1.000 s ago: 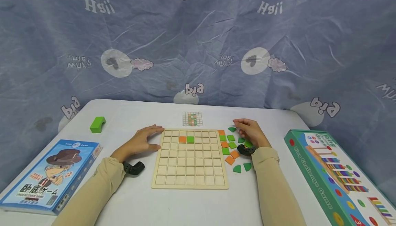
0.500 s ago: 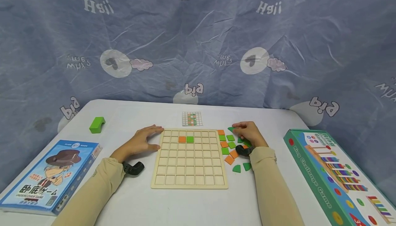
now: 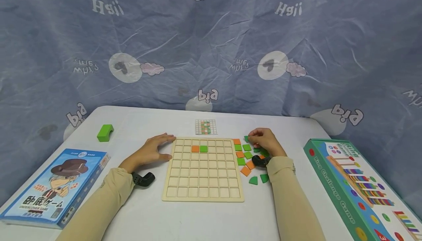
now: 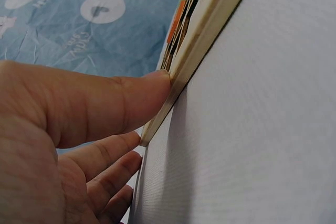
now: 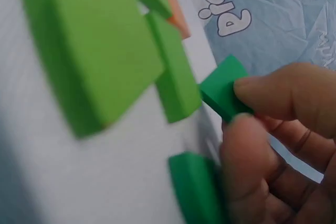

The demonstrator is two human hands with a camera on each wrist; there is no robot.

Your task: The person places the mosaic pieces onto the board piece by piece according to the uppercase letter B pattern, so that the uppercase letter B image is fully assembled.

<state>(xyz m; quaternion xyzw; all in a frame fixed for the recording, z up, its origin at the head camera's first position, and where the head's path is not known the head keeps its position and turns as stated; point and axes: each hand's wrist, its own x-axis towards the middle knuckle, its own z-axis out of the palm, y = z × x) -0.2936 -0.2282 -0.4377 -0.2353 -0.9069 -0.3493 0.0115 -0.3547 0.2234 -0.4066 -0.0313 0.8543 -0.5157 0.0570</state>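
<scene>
A square wooden grid board point(image 3: 202, 193) lies on the white table, with an orange square tile point(image 3: 195, 149) and a light green square tile point(image 3: 204, 148) side by side near its far edge. My left hand point(image 3: 148, 154) touches the board's left edge, its fingers extended; in the left wrist view the thumb point(image 4: 121, 100) presses on the rim. Right of the board, my right hand point(image 3: 266, 140) pinches a dark green tile with one curved side point(image 5: 223, 87) between thumb and fingertip. Another dark green tile point(image 5: 194, 187) lies close below that hand.
Several loose orange and green tiles point(image 3: 247, 147) lie along the board's right side. A small printed grid card point(image 3: 206, 127) sits behind the board. A green arch block point(image 3: 105, 133) and a blue game box point(image 3: 56, 186) stand left; a green game box point(image 3: 359, 186) lies right.
My right hand has come down a little onto the dark green tile and now pinches it, tilting it. The left hand has stayed at the board's edge.
</scene>
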